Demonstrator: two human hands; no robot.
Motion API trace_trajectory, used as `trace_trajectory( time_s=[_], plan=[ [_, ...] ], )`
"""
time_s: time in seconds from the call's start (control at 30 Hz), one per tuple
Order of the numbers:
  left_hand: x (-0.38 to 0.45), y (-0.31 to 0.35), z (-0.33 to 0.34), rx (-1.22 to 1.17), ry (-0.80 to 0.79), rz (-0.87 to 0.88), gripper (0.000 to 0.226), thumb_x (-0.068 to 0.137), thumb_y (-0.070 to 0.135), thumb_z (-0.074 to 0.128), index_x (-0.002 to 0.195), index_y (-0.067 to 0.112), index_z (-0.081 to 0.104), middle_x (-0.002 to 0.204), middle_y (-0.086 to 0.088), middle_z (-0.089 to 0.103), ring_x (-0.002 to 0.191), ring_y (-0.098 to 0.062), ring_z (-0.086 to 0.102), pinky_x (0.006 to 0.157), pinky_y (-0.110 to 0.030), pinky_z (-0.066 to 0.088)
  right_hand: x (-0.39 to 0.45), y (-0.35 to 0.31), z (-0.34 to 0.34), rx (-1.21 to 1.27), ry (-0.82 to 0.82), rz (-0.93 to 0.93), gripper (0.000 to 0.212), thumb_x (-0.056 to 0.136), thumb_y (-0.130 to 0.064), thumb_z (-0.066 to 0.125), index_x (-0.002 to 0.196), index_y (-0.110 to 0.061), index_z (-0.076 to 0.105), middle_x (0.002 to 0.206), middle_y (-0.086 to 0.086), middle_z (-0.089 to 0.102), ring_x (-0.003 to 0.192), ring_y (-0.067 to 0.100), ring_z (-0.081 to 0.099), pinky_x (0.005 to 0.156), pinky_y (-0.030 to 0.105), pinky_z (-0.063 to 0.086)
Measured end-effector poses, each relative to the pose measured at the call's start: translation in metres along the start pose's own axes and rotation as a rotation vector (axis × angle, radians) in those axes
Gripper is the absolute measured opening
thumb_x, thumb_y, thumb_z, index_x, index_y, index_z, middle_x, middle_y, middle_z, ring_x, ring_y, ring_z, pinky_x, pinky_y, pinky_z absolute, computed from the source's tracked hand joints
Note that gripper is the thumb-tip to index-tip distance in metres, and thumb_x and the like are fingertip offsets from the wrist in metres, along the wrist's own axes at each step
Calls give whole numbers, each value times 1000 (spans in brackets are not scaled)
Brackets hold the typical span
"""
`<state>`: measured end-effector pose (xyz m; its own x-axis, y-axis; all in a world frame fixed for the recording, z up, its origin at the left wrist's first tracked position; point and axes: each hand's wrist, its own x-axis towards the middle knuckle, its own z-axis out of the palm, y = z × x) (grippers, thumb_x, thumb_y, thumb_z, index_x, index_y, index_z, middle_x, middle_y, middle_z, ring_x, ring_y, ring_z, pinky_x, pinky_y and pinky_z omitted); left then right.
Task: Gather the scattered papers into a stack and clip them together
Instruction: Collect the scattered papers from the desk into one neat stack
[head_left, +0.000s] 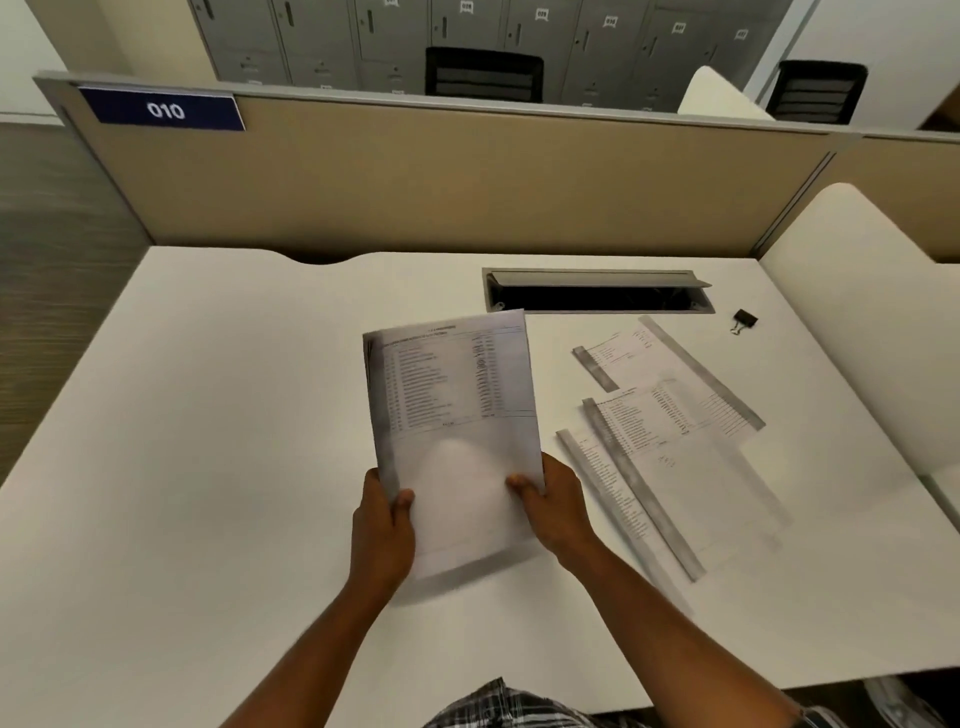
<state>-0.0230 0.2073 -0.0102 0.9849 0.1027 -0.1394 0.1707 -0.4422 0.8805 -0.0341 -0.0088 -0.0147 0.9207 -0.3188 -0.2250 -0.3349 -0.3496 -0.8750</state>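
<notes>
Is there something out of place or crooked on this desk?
Yes. Several loose sheets lie fanned and overlapping at skewed angles right of the held stack, not gathered. The binder clip sits alone near the cable hatch, whose lid is open.

Paper stack (452, 415) between both hands

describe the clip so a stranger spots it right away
On the white desk, find the grey cable hatch near the back. Just right of its right end lies a small black binder clip with wire handles, alone beyond the loose printed sheets; nothing else there is black.
</notes>
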Motion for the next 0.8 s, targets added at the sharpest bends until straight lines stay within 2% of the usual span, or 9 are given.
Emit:
trace_trajectory(
  time_s=[0.1, 0.2, 0.3, 0.4, 0.53, 0.6, 0.67, 0.73, 0.8],
  plan=[
    [1, -9, 8, 0, -89, -130, 33, 99, 13, 50, 132, 14, 44, 127, -4, 56, 113, -27, 55, 100, -43, 47, -4, 10, -9, -82, -21, 79, 28, 92, -28, 73, 118, -21, 65, 106, -8, 70, 97, 12, 67, 77, 20, 52],
    [0, -11, 24, -17, -139, -252, 38, 99, 11, 49, 137, 13, 42, 137, -9, 53, 122, -31, 52, 106, -47, 43, 2, 27, -34, -229, 135, 20, 29, 88, -36, 76, 113, -25, 65, 104, -10, 68, 95, 8, 65, 85, 33, 56],
    [-3, -12, 35, 7, -157, -310, 39, 99, 9, 48, 138, 10, 41, 137, -12, 52, 123, -33, 51, 104, -44, 42, 11, 48, -65, -624, 259, -71, 53, 81, -43, 78, 126, -24, 59, 126, -1, 58, 119, 23, 53, 92, 40, 51],
    [-14, -16, 47, 35, -172, -367, 40, 98, 8, 49, 137, 9, 41, 138, -14, 52, 122, -33, 51, 102, -44, 42, 16, 72, -91, -908, 137, 92, 96, 77, -65, 71, 152, -18, 34, 158, 13, 32, 146, 35, 29, 113, 47, 36],
    [-32, -11, 60, 76, -171, -409, 41, 99, 9, 48, 139, 8, 38, 140, -15, 49, 124, -35, 50, 102, -45, 42, 16, 92, -110, -994, 76, 157, 88, 92, -58, 55, 158, -12, 20, 161, 22, 27, 148, 40, 28, 109, 52, 42],
    [-34, -7, 63, 108, -157, -408, 40, 99, 10, 49, 138, 7, 39, 139, -15, 50, 123, -35, 50, 100, -43, 43, 19, 93, -114, -1046, 89, 86, 69, 90, -38, 61, 148, -8, 40, 145, 23, 47, 132, 41, 48, 91, 51, 54],
    [-34, -5, 66, 133, -151, -409, 37, 99, 11, 49, 134, 7, 41, 137, -16, 52, 120, -35, 52, 97, -42, 44, 20, 91, -116, -1077, 81, 14, 40, 77, -18, 73, 114, -7, 64, 109, 16, 64, 95, 33, 65, 62, 40, 55],
    [-36, -3, 71, 139, -154, -420, 37, 98, 11, 50, 134, 7, 41, 135, -16, 53, 118, -34, 53, 95, -40, 45, 21, 90, -122, -1064, 94, -41, 28, 55, 0, 83, 75, -8, 65, 71, 8, 61, 57, 24, 61, 41, 27, 39],
    [-40, 0, 76, 133, -161, -429, 39, 98, 11, 51, 136, 8, 42, 135, -14, 54, 118, -32, 53, 94, -38, 44, 24, 77, -128, -996, 123, -84, 30, 50, 7, 82, 61, -10, 59, 56, 5, 58, 43, 22, 56, 41, 22, 30]
  ],
)
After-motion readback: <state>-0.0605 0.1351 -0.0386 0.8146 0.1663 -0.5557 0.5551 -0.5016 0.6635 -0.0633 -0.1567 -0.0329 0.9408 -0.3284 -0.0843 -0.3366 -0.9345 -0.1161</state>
